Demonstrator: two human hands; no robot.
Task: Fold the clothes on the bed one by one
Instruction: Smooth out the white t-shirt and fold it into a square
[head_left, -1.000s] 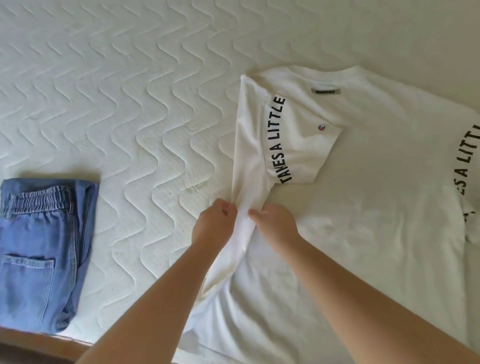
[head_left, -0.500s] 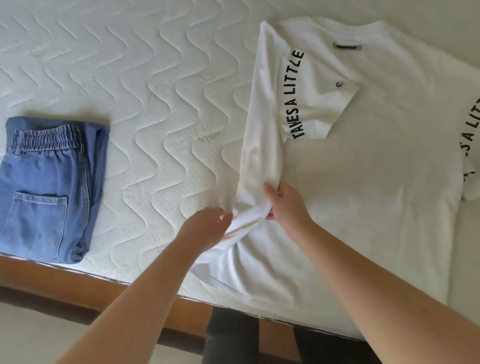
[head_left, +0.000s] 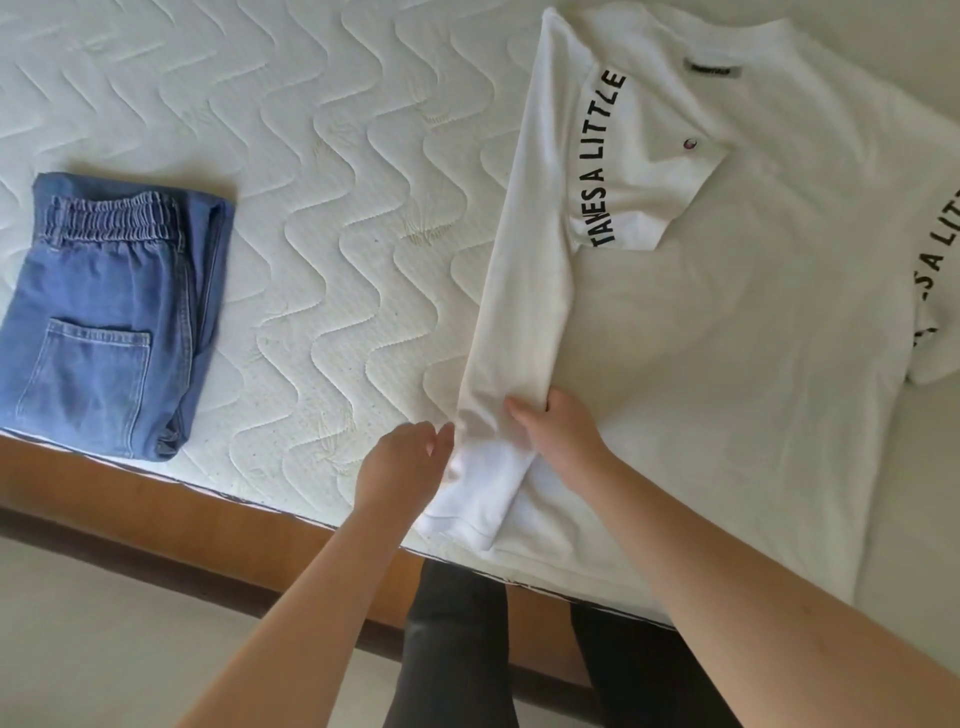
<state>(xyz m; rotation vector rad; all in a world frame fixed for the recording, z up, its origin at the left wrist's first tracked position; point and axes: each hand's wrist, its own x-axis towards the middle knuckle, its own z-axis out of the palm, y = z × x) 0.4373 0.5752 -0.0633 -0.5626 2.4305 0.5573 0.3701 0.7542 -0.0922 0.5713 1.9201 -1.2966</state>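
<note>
A white T-shirt (head_left: 737, 332) with black lettering on its sleeves lies back up on the quilted mattress (head_left: 322, 156). Its left side is folded inward as a long strip, the left sleeve lying over the back. My right hand (head_left: 558, 436) grips the inner edge of that folded strip near the hem, fingers curled over the cloth. At the strip's outer edge, my left hand (head_left: 410, 457) touches the fabric with its fingertips; whether it pinches the cloth I cannot tell.
Folded blue jeans (head_left: 109, 327) lie at the mattress's left near edge. The wooden bed frame (head_left: 208, 509) runs along the front, and my dark-trousered legs (head_left: 457, 644) stand against it. Bare mattress lies between jeans and shirt.
Both hands have slid down the folded strip toward the hem. The right hand now holds the inner edge lower down, and the strip lies flatter.
</note>
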